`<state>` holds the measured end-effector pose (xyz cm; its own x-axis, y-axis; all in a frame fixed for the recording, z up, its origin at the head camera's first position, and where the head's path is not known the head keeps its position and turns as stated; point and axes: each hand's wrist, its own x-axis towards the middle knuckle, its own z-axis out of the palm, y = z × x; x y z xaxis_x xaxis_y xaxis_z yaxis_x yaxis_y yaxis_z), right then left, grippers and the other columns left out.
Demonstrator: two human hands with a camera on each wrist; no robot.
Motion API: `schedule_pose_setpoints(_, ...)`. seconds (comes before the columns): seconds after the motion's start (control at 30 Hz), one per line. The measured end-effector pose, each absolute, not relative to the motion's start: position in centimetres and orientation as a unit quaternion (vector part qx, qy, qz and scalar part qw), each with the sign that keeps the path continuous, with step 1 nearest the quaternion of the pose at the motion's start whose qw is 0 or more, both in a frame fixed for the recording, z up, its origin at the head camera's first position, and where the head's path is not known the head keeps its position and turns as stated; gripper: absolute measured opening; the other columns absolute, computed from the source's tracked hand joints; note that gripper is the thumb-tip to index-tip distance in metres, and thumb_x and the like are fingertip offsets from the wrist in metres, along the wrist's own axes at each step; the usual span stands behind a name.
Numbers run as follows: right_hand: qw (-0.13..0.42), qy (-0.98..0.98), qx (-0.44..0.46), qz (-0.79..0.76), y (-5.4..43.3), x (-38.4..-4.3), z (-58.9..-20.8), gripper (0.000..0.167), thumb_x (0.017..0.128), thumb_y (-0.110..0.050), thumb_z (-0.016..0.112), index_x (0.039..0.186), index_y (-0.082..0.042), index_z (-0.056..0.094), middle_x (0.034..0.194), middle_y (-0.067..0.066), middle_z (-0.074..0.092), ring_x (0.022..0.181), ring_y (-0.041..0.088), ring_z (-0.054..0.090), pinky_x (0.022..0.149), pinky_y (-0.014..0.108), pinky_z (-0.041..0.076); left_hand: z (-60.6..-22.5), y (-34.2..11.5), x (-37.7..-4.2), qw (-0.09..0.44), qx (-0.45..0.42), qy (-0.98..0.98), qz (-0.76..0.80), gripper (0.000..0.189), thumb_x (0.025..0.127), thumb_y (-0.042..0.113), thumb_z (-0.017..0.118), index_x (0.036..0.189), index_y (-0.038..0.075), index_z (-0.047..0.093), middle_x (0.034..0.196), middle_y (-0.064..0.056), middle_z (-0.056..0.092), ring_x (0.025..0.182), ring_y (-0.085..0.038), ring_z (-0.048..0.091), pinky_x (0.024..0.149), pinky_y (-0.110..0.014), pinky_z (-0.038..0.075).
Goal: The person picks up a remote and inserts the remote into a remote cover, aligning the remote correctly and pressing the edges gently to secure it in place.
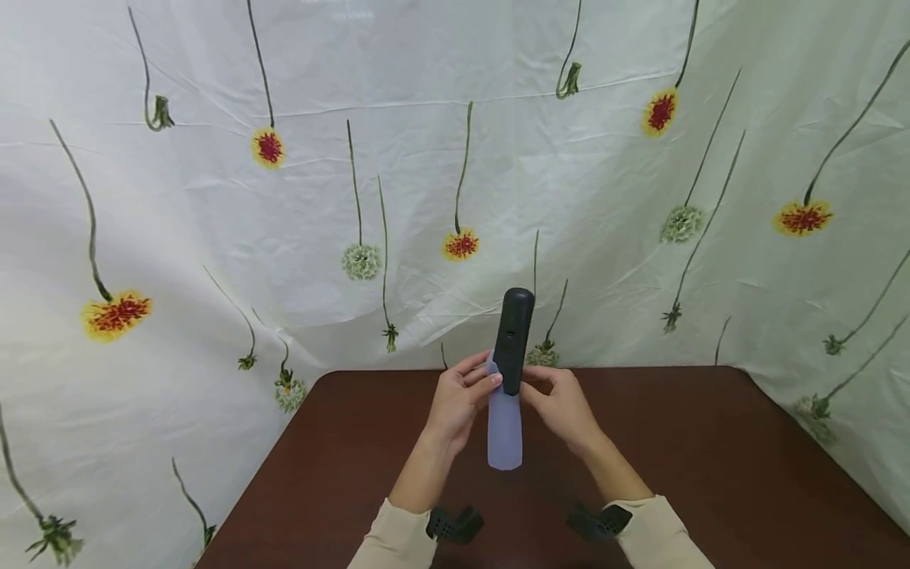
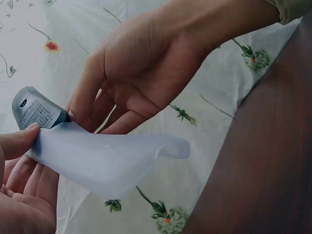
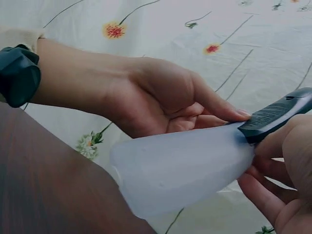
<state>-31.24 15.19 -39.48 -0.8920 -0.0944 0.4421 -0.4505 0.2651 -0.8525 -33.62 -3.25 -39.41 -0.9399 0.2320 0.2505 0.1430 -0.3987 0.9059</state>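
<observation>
A black handheld device (image 1: 514, 336) with rounded ends sticks up out of a frosted translucent sleeve (image 1: 505, 438), both held above the table. The sleeve's lower end flares and bends in the left wrist view. Printed text and a small port show on the device (image 2: 40, 108) there. My left hand (image 1: 455, 403) grips device and sleeve together, thumb on the device's face where the sleeve begins, fingers behind. On the other side, my right hand (image 1: 563, 405) pinches the edge where sleeve and device meet; its fingertips are partly hidden behind them.
A dark brown table (image 1: 640, 395) lies beneath the hands. Behind it hangs a pale cloth (image 1: 590, 182) printed with flowers and stems, reaching down past the table's sides. Each wrist carries a small black camera (image 1: 455, 525).
</observation>
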Motion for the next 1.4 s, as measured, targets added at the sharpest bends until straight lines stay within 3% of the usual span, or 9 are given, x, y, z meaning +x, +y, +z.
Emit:
schedule_pose_setpoints(0.4,0.081,-0.763,0.230,0.598,16.5,-30.6,-38.4,0.019,0.095,-0.007,0.075,0.110,0.005,0.078,0.108,0.013,0.076,0.108,0.028,0.068,0.087,0.039,0.057,-38.3,-2.9,-32.5,0.032,0.189,0.527,0.828,0.050,0.097,-0.009,0.065,0.145,-0.009,0.051,0.126,-0.022,0.069,0.101,-0.018,0.072,0.083,-0.031,0.059)
schedule_pose_setpoints(0.7,0.136,-0.766,0.167,0.606,16.1,-29.9,-38.7,0.010,0.100,-0.003,0.066,0.094,0.001,0.073,0.112,0.012,0.068,0.110,0.029,0.059,0.088,0.043,0.052,-38.3,-3.0,-32.4,-0.018,0.201,0.597,0.777,0.047,0.095,-0.005,0.071,0.140,-0.005,0.060,0.121,-0.022,0.071,0.101,-0.022,0.072,0.084,-0.034,0.058)
schedule_pose_setpoints(0.87,0.153,-0.718,0.131,0.666,15.3,-29.4,-38.8,0.013,0.102,-0.001,0.062,0.095,0.008,0.068,0.117,0.017,0.060,0.113,0.029,0.054,0.091,0.043,0.053,-38.2,-3.0,-32.3,-0.050,0.206,0.640,0.738,0.046,0.094,-0.003,0.073,0.138,-0.003,0.063,0.119,-0.020,0.072,0.106,-0.028,0.071,0.090,-0.036,0.056)
schedule_pose_setpoints(1.0,0.183,-0.718,0.113,0.662,14.7,-29.4,-39.1,0.009,0.101,-0.002,0.065,0.096,0.006,0.066,0.125,0.018,0.062,0.118,0.030,0.056,0.091,0.036,0.050,-38.3,-3.0,-32.4,-0.043,0.218,0.642,0.734,0.047,0.094,-0.003,0.073,0.139,-0.002,0.062,0.120,-0.020,0.072,0.107,-0.030,0.071,0.091,-0.037,0.056)
schedule_pose_setpoints(1.1,0.193,-0.701,0.102,0.679,14.5,-29.3,-39.5,0.010,0.098,0.002,0.068,0.102,0.005,0.060,0.128,0.022,0.061,0.115,0.033,0.062,0.088,0.031,0.051,-38.3,-3.1,-32.4,-0.026,0.232,0.637,0.734,0.048,0.094,-0.003,0.072,0.140,-0.001,0.061,0.120,-0.019,0.072,0.106,-0.029,0.071,0.089,-0.036,0.057)
schedule_pose_setpoints(1.3,0.223,-0.661,0.108,0.708,13.9,-29.0,-39.8,0.053,0.095,0.007,0.070,0.143,-0.003,0.050,0.136,0.017,0.058,0.102,0.028,0.070,0.082,0.027,0.056,-38.5,-3.3,-32.5,-0.009,0.243,0.644,0.725,0.047,0.093,-0.002,0.075,0.139,-0.001,0.062,0.120,-0.019,0.072,0.107,-0.030,0.071,0.087,-0.036,0.058)
schedule_pose_setpoints(1.4,0.249,-0.661,0.101,0.701,13.7,-28.8,-40.0,0.058,0.096,0.005,0.070,0.149,-0.007,0.051,0.131,0.017,0.063,0.096,0.025,0.071,0.082,0.027,0.056,-38.7,-3.3,-32.5,-0.009,0.243,0.647,0.723,0.047,0.093,-0.001,0.075,0.138,-0.002,0.062,0.119,-0.020,0.072,0.107,-0.030,0.071,0.086,-0.035,0.057)
